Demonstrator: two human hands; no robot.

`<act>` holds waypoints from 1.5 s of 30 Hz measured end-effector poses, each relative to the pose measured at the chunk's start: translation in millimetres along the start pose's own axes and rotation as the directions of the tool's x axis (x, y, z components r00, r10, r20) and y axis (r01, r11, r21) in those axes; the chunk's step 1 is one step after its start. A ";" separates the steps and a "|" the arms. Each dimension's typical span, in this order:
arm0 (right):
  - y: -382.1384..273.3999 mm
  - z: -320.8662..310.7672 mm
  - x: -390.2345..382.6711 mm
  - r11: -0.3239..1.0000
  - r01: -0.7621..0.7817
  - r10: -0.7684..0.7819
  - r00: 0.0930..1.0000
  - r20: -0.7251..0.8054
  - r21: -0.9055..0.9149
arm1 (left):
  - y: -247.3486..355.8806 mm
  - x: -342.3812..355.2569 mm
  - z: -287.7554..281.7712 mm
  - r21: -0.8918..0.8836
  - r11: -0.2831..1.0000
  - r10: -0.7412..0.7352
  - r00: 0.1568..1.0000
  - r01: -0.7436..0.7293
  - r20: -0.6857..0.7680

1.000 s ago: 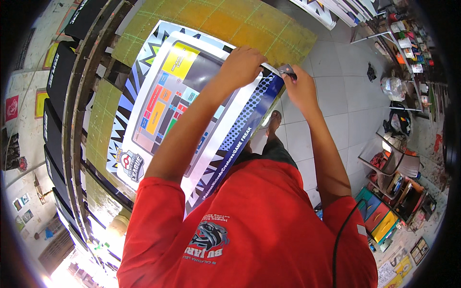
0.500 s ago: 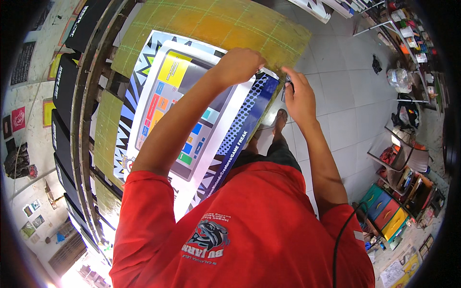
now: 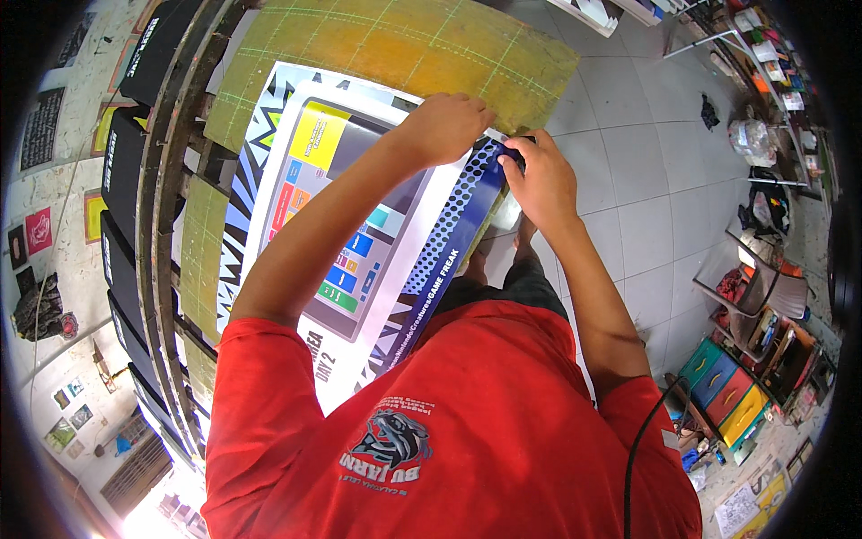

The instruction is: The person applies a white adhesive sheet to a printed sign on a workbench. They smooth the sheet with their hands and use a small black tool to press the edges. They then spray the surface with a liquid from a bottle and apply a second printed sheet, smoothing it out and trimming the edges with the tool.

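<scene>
A large printed banner sheet, with a white border, a dark blue strip and a coloured layout panel, lies on the yellow-green gridded work board. My left hand lies over its far right corner, fingers curled and closed on the sheet's edge. Beside it, my right hand is closed around a small dark tool, mostly hidden by the fingers. The tool meets the blue strip near that corner; its exact kind cannot be made out. My left forearm crosses over the printed panel.
Dark wooden rails run along the left, with black printed panels beside them. Grey floor tiles lie to the right. Further right are a chair, coloured drawers and a cluttered shelf.
My right hand has moved left with the dark tool, from beyond the sheet's edge onto the blue strip near the corner. My left hand stays almost in place at the corner.
</scene>
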State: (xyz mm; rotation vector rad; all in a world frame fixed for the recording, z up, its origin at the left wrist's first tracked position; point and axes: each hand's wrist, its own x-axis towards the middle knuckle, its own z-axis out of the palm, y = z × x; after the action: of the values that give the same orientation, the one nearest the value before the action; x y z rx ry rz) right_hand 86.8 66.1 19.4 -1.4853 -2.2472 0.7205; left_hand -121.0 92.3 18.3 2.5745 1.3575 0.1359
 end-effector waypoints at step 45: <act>4.8 17.1 -1.7 0.984 0.061 -0.047 0.995 -0.084 0.167 | -12.6 8.4 -23.5 -0.392 0.920 0.095 0.971 -0.001 0.219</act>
State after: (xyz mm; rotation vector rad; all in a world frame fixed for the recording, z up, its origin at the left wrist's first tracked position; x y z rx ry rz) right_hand 81.7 62.3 2.8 -1.3442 -2.1016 0.7993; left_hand -130.7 109.8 37.8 2.2095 1.0572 0.0949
